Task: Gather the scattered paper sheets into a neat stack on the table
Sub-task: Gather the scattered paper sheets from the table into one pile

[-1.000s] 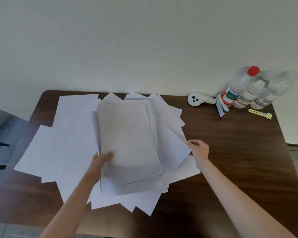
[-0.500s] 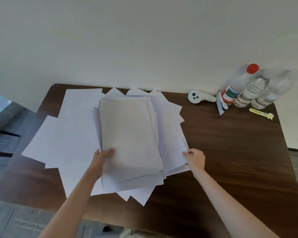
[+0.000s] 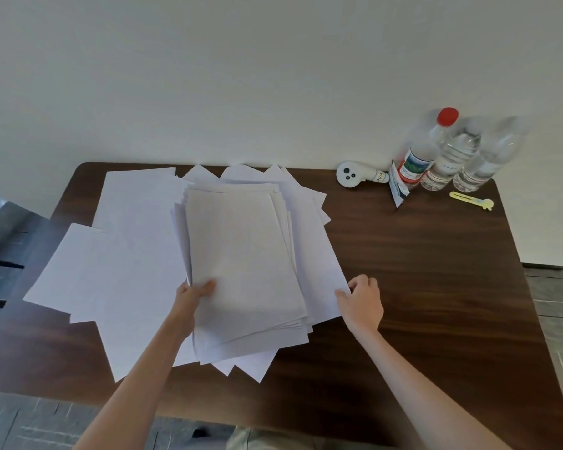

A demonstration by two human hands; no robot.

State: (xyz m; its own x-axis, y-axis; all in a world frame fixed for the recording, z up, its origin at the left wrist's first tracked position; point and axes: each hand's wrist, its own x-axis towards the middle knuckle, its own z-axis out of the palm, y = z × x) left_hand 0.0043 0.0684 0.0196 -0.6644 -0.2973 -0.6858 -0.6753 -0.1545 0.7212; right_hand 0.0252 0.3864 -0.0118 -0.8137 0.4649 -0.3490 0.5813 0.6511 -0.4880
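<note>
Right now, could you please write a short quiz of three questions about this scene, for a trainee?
1. True or false: the left hand grips the near left corner of the paper stack.
2. How many bottles stand at the far right corner of the table? A) two B) three C) five
3. Fill in: the right hand pinches the near corner of a loose sheet on the stack's ____ side.
Key: 1 true; 2 B; 3 right.
</note>
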